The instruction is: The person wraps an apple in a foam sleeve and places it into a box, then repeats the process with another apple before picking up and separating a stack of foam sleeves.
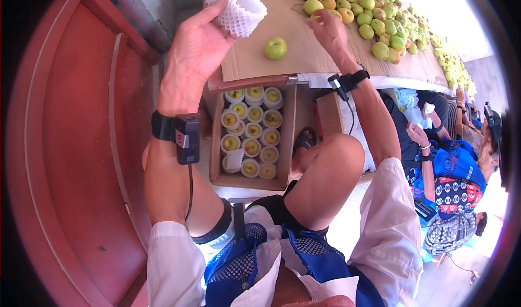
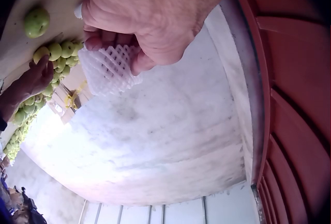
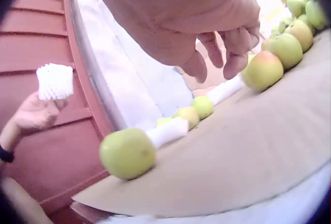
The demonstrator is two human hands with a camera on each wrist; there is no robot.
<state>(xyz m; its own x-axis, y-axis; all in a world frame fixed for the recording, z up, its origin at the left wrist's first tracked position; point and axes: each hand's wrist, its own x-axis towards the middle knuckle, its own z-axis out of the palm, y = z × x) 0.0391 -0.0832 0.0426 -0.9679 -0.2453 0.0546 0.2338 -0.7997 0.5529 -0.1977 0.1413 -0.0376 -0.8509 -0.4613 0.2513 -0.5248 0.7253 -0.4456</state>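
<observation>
My left hand (image 1: 198, 41) holds a white foam net sleeve (image 1: 242, 11) over the table's edge, thumb on one side and fingers on the other. In the left wrist view the sleeve (image 2: 109, 69) hangs from the fingertips, its mesh showing. At the near edge of the apple pile is my right hand (image 1: 331, 34), fingers bent loosely downward. Seen from the right wrist, those fingertips (image 3: 235, 68) are right beside a yellow-green apple with a red blush (image 3: 265, 71). A single green apple (image 1: 275, 48) sits on the cardboard between the two hands.
Many apples (image 1: 380, 19) cover the cardboard-topped table (image 1: 255, 65) to the right. Below its edge stands a cardboard box (image 1: 215, 166) with rows of sleeved apples. A red panelled door (image 1: 65, 117) is at the left. Other people (image 1: 450, 160) sit along the right.
</observation>
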